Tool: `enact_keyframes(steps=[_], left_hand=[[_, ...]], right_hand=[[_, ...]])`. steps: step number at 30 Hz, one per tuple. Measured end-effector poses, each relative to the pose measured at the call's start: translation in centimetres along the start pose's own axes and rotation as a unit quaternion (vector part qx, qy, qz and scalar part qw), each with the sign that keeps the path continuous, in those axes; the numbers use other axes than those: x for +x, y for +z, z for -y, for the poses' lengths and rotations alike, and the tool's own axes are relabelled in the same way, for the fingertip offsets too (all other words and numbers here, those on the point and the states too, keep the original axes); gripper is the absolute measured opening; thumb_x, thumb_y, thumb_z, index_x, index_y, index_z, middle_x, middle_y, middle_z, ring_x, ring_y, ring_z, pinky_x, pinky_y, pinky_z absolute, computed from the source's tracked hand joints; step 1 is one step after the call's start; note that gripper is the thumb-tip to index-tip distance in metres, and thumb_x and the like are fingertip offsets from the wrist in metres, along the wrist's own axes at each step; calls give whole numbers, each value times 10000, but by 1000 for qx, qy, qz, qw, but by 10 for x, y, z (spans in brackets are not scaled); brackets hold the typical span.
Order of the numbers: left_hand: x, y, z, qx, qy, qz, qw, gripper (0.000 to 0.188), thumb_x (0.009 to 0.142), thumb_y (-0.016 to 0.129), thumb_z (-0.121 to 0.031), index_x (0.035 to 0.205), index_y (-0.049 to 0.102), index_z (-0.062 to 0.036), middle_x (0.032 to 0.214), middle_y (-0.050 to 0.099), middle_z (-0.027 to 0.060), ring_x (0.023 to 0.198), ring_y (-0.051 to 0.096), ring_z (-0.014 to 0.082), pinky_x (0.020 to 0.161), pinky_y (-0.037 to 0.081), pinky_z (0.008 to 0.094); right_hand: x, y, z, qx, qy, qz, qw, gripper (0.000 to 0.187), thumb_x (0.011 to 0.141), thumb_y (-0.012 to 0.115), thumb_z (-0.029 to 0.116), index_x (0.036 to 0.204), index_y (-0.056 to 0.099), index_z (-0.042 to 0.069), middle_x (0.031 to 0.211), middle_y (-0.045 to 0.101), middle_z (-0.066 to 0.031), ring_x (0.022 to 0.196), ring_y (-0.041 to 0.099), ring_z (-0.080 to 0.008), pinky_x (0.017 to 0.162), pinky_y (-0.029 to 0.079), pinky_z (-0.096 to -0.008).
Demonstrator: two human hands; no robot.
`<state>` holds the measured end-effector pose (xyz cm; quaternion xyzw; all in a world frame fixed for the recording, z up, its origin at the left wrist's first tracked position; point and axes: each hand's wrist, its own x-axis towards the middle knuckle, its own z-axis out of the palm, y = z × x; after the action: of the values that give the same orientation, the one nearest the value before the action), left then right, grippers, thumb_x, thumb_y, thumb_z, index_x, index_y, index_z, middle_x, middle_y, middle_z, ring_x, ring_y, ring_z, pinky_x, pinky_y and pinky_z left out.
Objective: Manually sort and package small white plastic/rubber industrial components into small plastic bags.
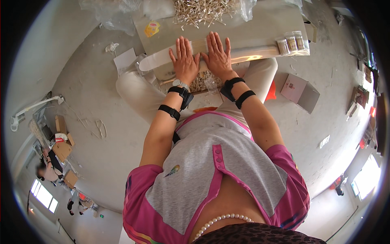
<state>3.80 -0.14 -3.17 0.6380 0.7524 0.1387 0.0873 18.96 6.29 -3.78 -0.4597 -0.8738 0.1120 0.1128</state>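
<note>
Both hands lie flat near the front edge of a shiny metal-topped table (260, 30). Between them is a neat row of cotton swabs (199, 46), laid side by side. My left hand (186, 61) touches the row's left side, with its fingers stretched forward and its thumb toward the right. On the other side, my right hand (219, 57) is also open, fingers out, its thumb close to the left thumb. Beyond the fingertips lies a loose heap of cotton swabs (205, 11).
Several small clear packs of swabs (291, 42) stand at the table's right end. A yellow label (152, 29) lies at the left, near clear plastic bags (118, 14). Below the table edge, more swabs (199, 82) sit near my lap. An open carton (300, 92) is on the floor.
</note>
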Motion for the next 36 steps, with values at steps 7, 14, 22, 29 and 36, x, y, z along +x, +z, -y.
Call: enact_keyframes(steps=[7,14,22,29,36], left_hand=[[0,0,0,-5,-4,-10,1000,755,1045,424,-438,1608,185,5,1697,153,179,1584,92,313,1229,42,596],[3,-5,-1,-21,21,-9,1000,716,1038,454,-398,1620,213,-59,1704,165,126,1586,101,263,1239,28,594],[6,1,-2,-8,23,-1,1000,686,1023,455,-368,1636,228,-157,1709,188,41,1584,125,221,1242,26,595],[6,5,-5,11,16,9,1000,664,1037,444,-360,1631,240,-143,1707,193,59,1580,149,234,1236,43,596],[4,4,-3,46,11,9,999,631,1054,407,-394,1625,269,-164,1710,188,30,1584,127,214,1244,22,589]], right_hand=[[2,-1,0,13,-3,0,1000,747,1010,522,408,1593,262,20,1678,249,-105,1569,172,-235,1248,40,-571],[9,-5,8,68,-33,4,997,707,1031,482,429,1598,275,60,1680,249,-87,1574,153,-231,1258,34,-552],[7,-5,8,-3,-64,40,997,702,1040,414,537,1583,343,99,1681,256,-39,1573,148,-221,1266,23,-539],[5,-5,4,-19,-79,44,996,737,1032,393,576,1579,352,84,1670,282,-52,1572,154,-233,1264,31,-540],[3,-3,27,11,-21,36,999,798,1017,378,626,1591,329,75,1673,271,-89,1575,146,-243,1258,11,-544]])
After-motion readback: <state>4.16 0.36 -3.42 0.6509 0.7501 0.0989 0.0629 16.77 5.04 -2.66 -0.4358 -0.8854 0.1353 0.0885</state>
